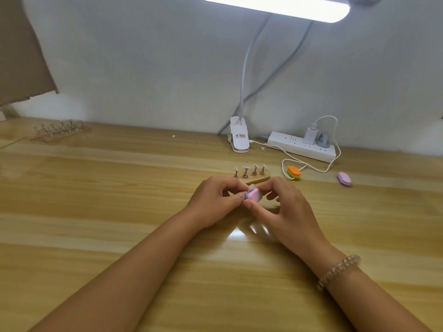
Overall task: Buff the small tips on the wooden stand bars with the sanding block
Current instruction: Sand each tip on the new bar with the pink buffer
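The lamp head [275, 6] is cut off by the top edge. At far left, the far stand bars [61, 131] are too blurred to count their tips. The left hand [215, 200] hides one end of the near stand bar [254, 177]. The tip [251, 187] beside the sanding block [253, 195] is mostly covered by fingers [235, 188].

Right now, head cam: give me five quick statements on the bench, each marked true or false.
1. The right hand pinches the pink sanding block. True.
2. The left hand is open and idle. False: it pinches a small tip against the block.
3. The wooden stand bar lies nearer the person than the hands. False: it lies behind them, toward the wall.
4. An orange block lies on the table right of that bar. True.
5. The lamp is off. False: it is lit.
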Demonstrator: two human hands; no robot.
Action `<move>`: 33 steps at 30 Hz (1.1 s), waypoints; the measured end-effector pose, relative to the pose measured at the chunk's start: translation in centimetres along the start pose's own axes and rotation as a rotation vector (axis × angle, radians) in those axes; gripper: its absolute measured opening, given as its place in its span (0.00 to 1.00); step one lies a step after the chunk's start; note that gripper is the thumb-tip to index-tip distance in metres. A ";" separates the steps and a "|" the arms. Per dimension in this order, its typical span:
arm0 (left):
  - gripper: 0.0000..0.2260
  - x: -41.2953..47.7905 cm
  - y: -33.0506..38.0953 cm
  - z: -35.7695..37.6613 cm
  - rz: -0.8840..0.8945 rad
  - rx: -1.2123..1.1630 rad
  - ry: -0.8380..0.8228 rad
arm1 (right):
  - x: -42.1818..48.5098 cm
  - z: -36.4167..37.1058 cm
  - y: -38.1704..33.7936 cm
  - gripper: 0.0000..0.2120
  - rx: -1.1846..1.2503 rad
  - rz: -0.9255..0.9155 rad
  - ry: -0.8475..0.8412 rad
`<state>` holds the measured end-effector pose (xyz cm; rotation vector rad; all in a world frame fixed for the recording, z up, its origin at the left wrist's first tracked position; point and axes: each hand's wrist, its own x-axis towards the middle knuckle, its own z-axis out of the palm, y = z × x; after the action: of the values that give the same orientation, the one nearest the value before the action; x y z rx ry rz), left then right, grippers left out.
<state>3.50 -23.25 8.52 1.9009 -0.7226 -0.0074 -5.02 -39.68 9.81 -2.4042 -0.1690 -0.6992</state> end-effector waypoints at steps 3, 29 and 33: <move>0.06 -0.1 0.0 0.0 0.002 -0.018 0.001 | -0.4 0.1 -0.5 0.14 -0.003 -0.055 -0.001; 0.05 -0.3 0.7 0.2 -0.089 0.035 0.019 | -0.3 -0.4 -1.0 0.14 -0.021 0.018 -0.115; 0.05 -0.2 0.9 0.2 -0.081 0.038 0.027 | -0.4 -0.2 -0.9 0.17 -0.040 0.063 -0.105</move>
<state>2.84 -23.52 9.11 1.9617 -0.6315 -0.0189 -5.72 -39.04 10.21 -2.4743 -0.1237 -0.5530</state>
